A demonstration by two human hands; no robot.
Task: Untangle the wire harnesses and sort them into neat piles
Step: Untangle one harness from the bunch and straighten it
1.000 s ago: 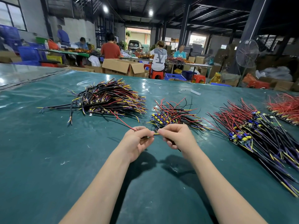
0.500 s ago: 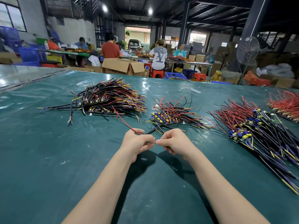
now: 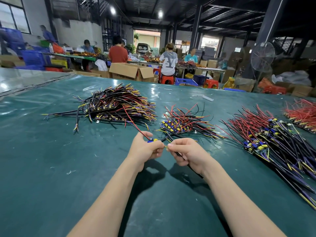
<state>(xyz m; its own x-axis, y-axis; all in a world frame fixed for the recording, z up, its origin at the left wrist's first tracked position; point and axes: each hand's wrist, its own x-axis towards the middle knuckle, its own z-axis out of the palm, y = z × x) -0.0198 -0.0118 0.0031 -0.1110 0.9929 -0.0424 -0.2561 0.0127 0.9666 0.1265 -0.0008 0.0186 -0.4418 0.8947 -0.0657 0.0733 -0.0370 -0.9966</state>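
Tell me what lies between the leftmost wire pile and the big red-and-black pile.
A smaller wire pile lies there on the green table, seen in the head view.

Single head view, looking forward-down across green table (image 3: pixel 51 168), close over hands.

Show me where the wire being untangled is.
Head view, centre: the wire is held between the left hand and right hand, just on the near side of the small middle pile.

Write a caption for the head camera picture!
Left hand and right hand hold one wire harness over a green table.
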